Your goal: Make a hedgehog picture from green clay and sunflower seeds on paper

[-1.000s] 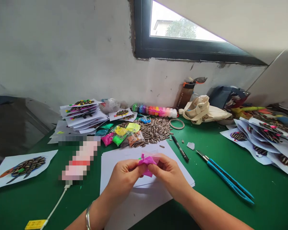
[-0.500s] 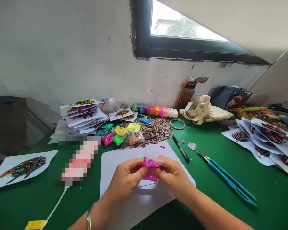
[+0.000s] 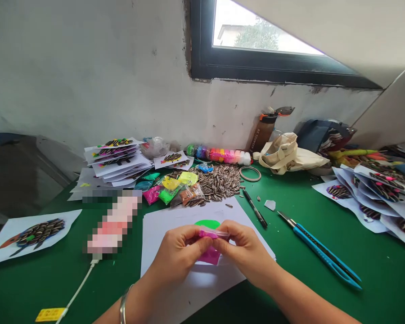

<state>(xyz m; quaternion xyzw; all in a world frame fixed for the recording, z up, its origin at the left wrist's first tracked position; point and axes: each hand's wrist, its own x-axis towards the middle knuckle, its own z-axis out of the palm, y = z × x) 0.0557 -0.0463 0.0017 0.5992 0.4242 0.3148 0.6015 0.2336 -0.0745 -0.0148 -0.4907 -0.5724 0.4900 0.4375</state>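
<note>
Between my two hands is a small clear bag of pink modelling clay (image 3: 209, 256), its upper edge pinched in the fingers. My left hand (image 3: 184, 247) is closed on the left side of the bag, thumb on top. On the opposite side my right hand (image 3: 239, 245) grips it the same way, the thumbs nearly meeting. Behind the fingers, a flat bright green shape (image 3: 207, 222) shows on the top sheet of a stack of white paper (image 3: 165, 218). Part of that green shape is hidden by the hands and bag.
Bagged clay (image 3: 168, 194) in several colours lies beside a heap of striped sunflower seeds (image 3: 221, 182). Right of the paper are a black pen (image 3: 254, 209) and a blue utility knife (image 3: 324, 252), blade out. Seed pictures (image 3: 121, 157) are stacked at left; a cable (image 3: 77, 290) runs in front.
The bag's upper edge has been drawn flatter between my fingers, and its pink lower part hangs tilted. More of the green shape behind my hands now shows.
</note>
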